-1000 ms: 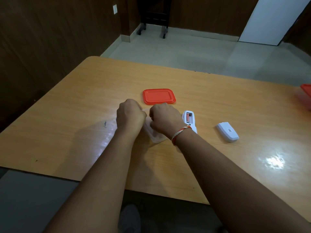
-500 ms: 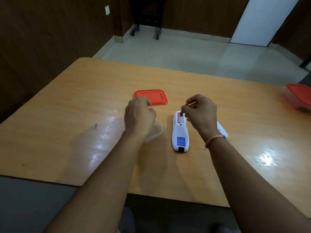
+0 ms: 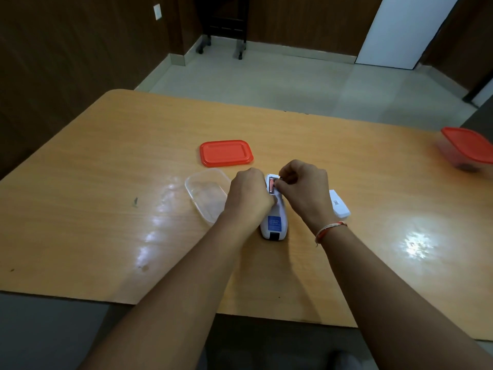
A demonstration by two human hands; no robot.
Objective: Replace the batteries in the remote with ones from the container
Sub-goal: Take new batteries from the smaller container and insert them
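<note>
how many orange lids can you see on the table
2: one orange lid lies loose on the table behind the open clear container; the other sits on a container at the far right edge.

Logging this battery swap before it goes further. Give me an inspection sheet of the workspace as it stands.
Surface: wooden table, glossy with light glare and a few small dark marks.
Job's things: white remote lying back up, battery bay open with one battery seated; clear container open beside it, contents not discernible; red lid lying flat behind it; white battery cover to the right of the remote.
Clutter: second container with red lid at the far right edge.
Grippers: left hand steadying the remote; right hand pinching at the battery bay, what it holds is hidden.
Cables: nothing seen.
Surroundings: tiled floor, dark wood walls, white door, a wheeled stand's base.
</note>
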